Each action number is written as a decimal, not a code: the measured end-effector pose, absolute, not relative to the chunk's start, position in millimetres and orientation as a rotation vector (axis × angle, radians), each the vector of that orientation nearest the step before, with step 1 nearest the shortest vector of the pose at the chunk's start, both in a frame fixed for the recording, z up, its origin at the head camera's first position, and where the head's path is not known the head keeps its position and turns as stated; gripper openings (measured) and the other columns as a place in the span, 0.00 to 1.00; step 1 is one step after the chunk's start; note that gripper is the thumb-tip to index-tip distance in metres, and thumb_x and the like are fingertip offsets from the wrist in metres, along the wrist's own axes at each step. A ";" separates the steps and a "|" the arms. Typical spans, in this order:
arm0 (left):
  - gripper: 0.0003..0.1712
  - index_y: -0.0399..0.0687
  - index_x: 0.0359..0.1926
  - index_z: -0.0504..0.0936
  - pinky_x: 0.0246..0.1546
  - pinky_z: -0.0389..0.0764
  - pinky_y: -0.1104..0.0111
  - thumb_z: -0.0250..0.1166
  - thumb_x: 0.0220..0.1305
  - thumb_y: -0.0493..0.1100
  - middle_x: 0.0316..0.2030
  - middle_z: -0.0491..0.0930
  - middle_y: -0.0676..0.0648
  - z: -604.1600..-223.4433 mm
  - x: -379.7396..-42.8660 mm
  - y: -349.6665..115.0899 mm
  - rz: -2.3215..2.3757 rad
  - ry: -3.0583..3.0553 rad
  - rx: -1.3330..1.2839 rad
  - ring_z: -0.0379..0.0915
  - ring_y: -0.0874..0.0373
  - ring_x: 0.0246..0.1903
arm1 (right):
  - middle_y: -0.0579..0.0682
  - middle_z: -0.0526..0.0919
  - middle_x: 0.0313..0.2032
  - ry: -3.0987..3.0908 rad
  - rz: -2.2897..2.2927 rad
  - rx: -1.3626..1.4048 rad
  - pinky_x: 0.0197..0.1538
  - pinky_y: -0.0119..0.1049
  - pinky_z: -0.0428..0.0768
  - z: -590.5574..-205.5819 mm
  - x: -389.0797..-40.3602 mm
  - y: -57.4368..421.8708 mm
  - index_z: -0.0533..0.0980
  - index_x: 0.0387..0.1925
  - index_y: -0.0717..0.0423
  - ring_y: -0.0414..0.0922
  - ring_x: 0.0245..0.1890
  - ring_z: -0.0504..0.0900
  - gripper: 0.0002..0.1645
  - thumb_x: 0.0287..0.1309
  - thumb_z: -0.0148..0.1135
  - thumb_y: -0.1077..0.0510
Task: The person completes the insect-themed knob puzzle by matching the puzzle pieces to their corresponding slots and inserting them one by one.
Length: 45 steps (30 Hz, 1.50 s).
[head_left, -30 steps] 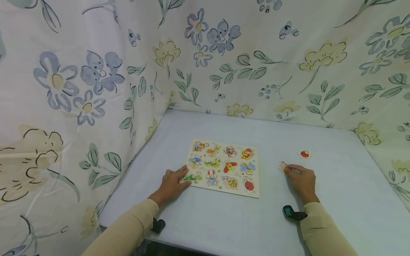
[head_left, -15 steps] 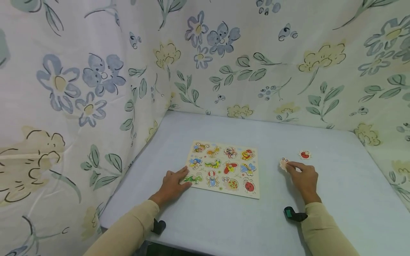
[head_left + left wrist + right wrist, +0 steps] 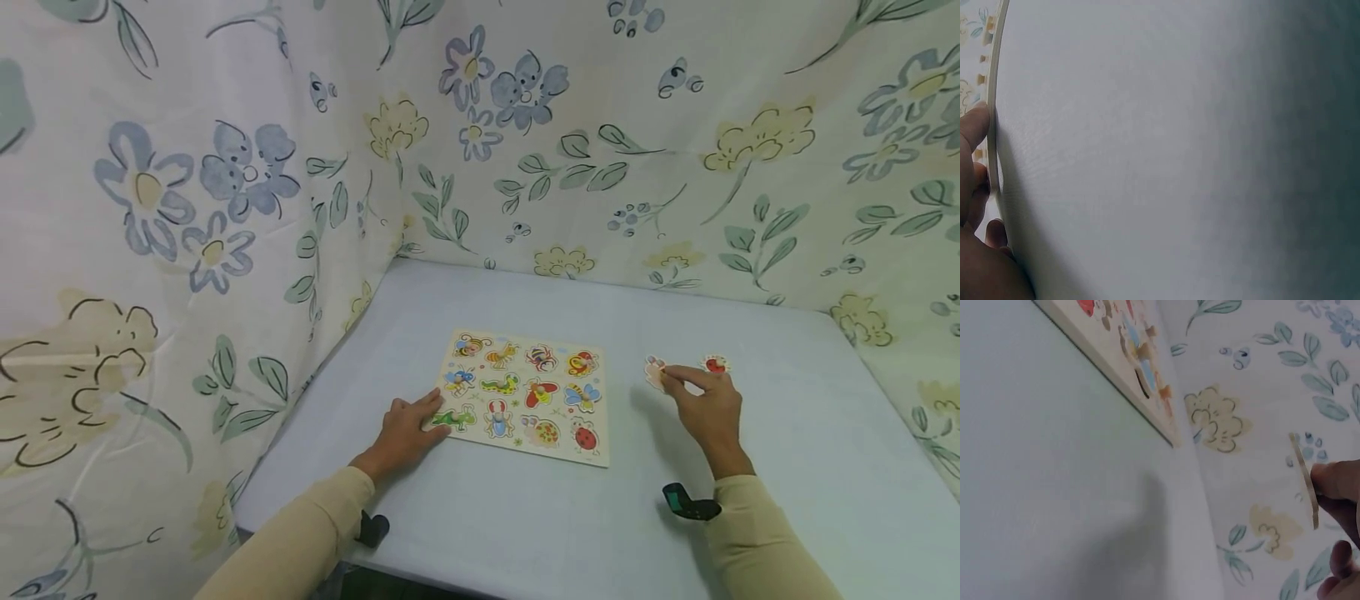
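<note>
A pale wooden puzzle board with several colourful insect pictures lies on the table. My left hand holds its near left corner, thumb at the front edge and fingers at the left side; in the left wrist view, fingertips meet the board's rim. To the right of the board, my right hand pinches a small, thin cut-out puzzle piece by thumb and fingers, raised over the table. The right wrist view has this piece edge-on. A red ladybug piece lies just behind the right hand.
A white cloth covers the table. Floral curtains hang behind it and along the left side. Dark straps with a camera mount sit on the wrists. Small knobs stand up from the board.
The right hand has lifted the cut-out piece off the table, and the piece has shifted slightly away from me and left. The left hand stays at the board's corner.
</note>
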State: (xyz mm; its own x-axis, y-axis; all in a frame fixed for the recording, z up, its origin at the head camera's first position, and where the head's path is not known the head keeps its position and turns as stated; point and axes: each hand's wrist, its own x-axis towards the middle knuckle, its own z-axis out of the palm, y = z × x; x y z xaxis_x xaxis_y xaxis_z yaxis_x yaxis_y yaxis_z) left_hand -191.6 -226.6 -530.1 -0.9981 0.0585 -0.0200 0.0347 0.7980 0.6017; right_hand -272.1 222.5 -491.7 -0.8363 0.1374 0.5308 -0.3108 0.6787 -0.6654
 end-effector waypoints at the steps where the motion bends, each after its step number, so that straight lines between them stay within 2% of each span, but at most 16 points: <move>1: 0.37 0.49 0.68 0.68 0.39 0.58 0.61 0.67 0.61 0.55 0.69 0.58 0.60 -530.7 -191.9 -226.5 0.983 2.944 0.076 0.56 0.56 0.39 | 0.59 0.86 0.35 -2.325 1.071 0.155 0.34 0.39 0.59 -489.1 -271.2 220.4 0.86 0.36 0.62 0.52 0.36 0.71 0.08 0.51 0.71 0.66; 9: 0.37 0.50 0.68 0.68 0.38 0.59 0.61 0.67 0.61 0.55 0.70 0.58 0.61 -532.1 -191.6 -226.3 0.978 2.944 0.053 0.56 0.56 0.39 | 0.57 0.86 0.34 -2.299 1.131 0.217 0.35 0.41 0.60 -469.6 -264.2 200.1 0.86 0.36 0.61 0.44 0.36 0.68 0.08 0.51 0.71 0.66; 14: 0.37 0.49 0.68 0.68 0.38 0.59 0.61 0.67 0.61 0.55 0.70 0.58 0.60 -533.4 -191.8 -226.8 0.981 2.946 0.059 0.56 0.56 0.39 | 0.55 0.87 0.35 -2.302 1.133 0.263 0.32 0.37 0.59 -459.8 -257.3 185.1 0.86 0.37 0.60 0.45 0.35 0.67 0.08 0.52 0.71 0.65; 20: 0.37 0.50 0.68 0.68 0.39 0.59 0.61 0.67 0.61 0.55 0.70 0.58 0.61 -532.8 -191.7 -226.3 0.982 2.944 0.055 0.56 0.56 0.39 | 0.54 0.87 0.37 -2.299 1.146 0.343 0.34 0.38 0.60 -454.6 -251.4 168.6 0.86 0.38 0.59 0.44 0.37 0.66 0.08 0.55 0.69 0.64; 41: 0.37 0.51 0.68 0.68 0.38 0.59 0.61 0.67 0.61 0.55 0.70 0.58 0.61 -530.8 -192.0 -225.9 0.952 2.952 0.050 0.56 0.56 0.39 | 0.49 0.87 0.37 -2.185 1.306 0.627 0.36 0.39 0.59 -466.2 -235.2 106.3 0.87 0.35 0.59 0.44 0.35 0.66 0.09 0.48 0.73 0.68; 45: 0.37 0.51 0.69 0.67 0.38 0.58 0.62 0.67 0.61 0.55 0.70 0.58 0.61 -530.5 -192.3 -225.7 0.951 2.952 0.043 0.55 0.56 0.38 | 0.45 0.87 0.35 -2.188 1.329 0.657 0.35 0.38 0.61 -475.6 -232.9 99.1 0.87 0.33 0.57 0.44 0.33 0.66 0.10 0.47 0.73 0.69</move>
State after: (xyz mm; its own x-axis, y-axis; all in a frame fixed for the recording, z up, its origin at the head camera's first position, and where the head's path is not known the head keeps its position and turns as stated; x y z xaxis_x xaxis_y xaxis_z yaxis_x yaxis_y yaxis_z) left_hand -192.3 -225.7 -530.5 -0.9988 0.0386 -0.0298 0.0139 0.8115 0.5841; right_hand -232.9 99.1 -475.6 -0.7622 -0.1458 0.6308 -0.6269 0.4092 -0.6630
